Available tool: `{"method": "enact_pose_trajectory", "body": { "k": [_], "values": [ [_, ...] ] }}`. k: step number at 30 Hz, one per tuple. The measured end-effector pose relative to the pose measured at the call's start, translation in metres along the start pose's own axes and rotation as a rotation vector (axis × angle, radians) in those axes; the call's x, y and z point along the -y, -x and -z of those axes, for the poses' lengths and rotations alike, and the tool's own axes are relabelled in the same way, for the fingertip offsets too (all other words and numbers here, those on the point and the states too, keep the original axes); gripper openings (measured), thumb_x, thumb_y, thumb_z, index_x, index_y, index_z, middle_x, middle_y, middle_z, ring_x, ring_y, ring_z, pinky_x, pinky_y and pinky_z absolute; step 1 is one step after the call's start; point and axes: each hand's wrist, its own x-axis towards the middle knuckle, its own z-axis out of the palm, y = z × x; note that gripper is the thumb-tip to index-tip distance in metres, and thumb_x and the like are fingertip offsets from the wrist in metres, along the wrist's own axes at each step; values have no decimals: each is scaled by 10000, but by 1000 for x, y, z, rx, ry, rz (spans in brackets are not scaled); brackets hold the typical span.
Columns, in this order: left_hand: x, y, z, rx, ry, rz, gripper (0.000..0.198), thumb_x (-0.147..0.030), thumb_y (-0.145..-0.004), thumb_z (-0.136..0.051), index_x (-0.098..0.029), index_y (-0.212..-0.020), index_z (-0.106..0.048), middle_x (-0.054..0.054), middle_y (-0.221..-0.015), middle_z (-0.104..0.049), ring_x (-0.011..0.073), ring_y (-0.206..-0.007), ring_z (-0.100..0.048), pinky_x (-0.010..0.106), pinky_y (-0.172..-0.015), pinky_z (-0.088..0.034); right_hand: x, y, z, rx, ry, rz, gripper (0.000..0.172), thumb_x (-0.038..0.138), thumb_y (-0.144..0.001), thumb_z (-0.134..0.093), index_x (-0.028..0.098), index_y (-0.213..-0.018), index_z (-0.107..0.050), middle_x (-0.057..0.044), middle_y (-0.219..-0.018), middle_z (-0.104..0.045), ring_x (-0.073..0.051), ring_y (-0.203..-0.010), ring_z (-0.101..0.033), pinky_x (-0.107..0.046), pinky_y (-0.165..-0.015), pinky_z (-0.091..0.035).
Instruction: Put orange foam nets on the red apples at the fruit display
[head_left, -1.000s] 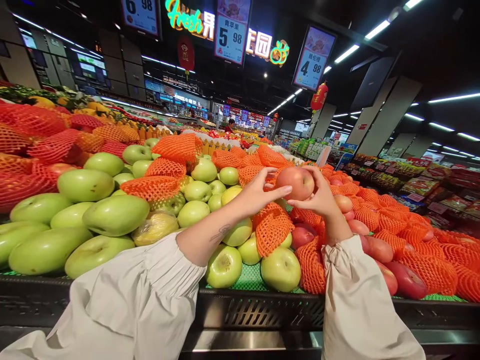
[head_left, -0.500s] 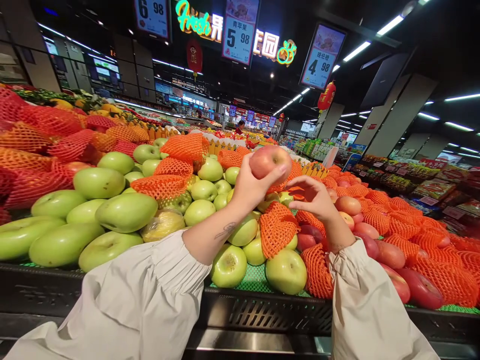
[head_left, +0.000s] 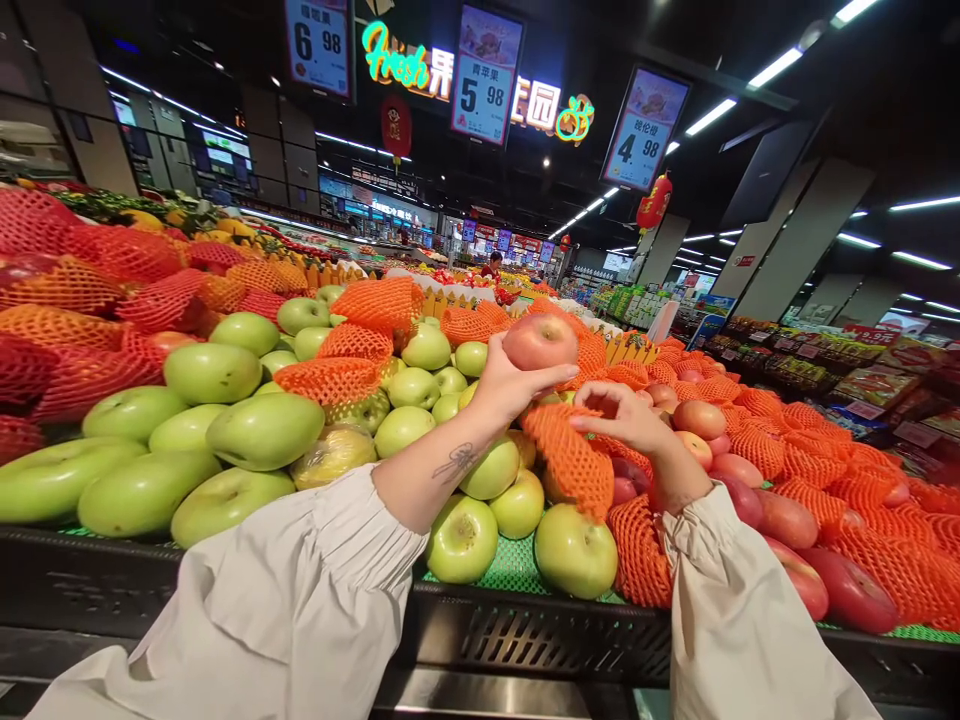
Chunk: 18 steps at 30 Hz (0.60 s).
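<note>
A pinkish-red apple (head_left: pixel 541 341) is held up by my left hand (head_left: pixel 512 385), whose thumb lies along its underside. My right hand (head_left: pixel 626 418) is close by on the right, thumb and fingertips pinching the upper edge of an orange foam net sleeve (head_left: pixel 576 462). The sleeve hangs tilted over the green apples, looking slightly blurred. Below it a green apple (head_left: pixel 576 550) lies at the front of the display, with another green apple (head_left: pixel 462 540) to its left. A second orange foam net (head_left: pixel 640 548) sits under my right wrist.
Large green apples (head_left: pixel 265 430) are heaped on the left, beside netted fruit (head_left: pixel 120 310) in red and orange. Red apples (head_left: pixel 784 515) and more orange nets fill the right. A black slatted crate edge (head_left: pixel 540 635) runs along the front. Price signs (head_left: pixel 486 75) hang overhead.
My right hand has moved down and taken hold of the orange foam net, which has lifted and swung right. My left hand still holds the apple, now slightly lower in view.
</note>
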Motion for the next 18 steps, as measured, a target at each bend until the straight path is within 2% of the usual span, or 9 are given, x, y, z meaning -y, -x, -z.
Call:
{"method": "enact_pose_trajectory", "body": {
  "k": [2,4,8,10,12,15,18],
  "values": [
    [3,-1,1,0,-61,-4,874,-247,-494,-970,-176,-1188,-443,136,-1270,-608,246,-1110,-653,351,-881,-583,-1,-1,3,-264,-73,3,444,557,-681,-869,225,-767,-587,47,-685,-562,-115,-605,-519,-251,-562,-446],
    [2,0,1,22,-66,32,879,-260,-513,-966,-184,-1198,-420,153,-1310,-589,258,-1108,-657,338,-810,-593,-4,-4,6,-474,-123,8,492,582,-625,-892,237,-778,-576,52,-696,-556,-113,-611,-510,-247,-565,-445],
    [-4,3,-1,72,-21,105,806,-231,-581,-928,-197,-1218,-436,154,-1333,-586,237,-965,-702,309,-657,-582,-15,-8,12,-731,-198,-7,545,546,-531,-932,231,-865,-639,15,-874,-662,-142,-800,-615,-292,-775,-525],
    [-6,4,-2,85,-26,118,780,-224,-600,-918,-198,-1226,-454,149,-1316,-601,227,-935,-709,307,-654,-581,-19,-8,14,-807,-216,-14,579,486,-466,-961,224,-893,-670,0,-933,-687,-158,-868,-636,-316,-839,-534],
    [-7,4,-2,97,-35,120,784,-236,-602,-922,-197,-1234,-460,152,-1305,-610,234,-946,-711,310,-664,-584,-21,-7,14,-836,-261,-31,597,433,-423,-979,222,-894,-678,-4,-926,-700,-169,-861,-650,-334,-829,-549],
    [-7,4,-2,79,-76,135,836,-269,-577,-943,-197,-1246,-446,161,-1323,-603,254,-987,-707,319,-678,-585,-21,-6,16,-853,-321,-62,569,428,-420,-981,220,-831,-647,6,-835,-693,-163,-767,-652,-316,-721,-562],
    [-8,5,-1,51,-136,135,797,-325,-600,-930,-198,-1244,-479,155,-1329,-607,265,-1033,-690,303,-669,-565,-21,-5,18,-877,-320,-89,512,461,-466,-963,215,-731,-600,28,-736,-633,-128,-679,-600,-244,-569,-506]
  ]
}}
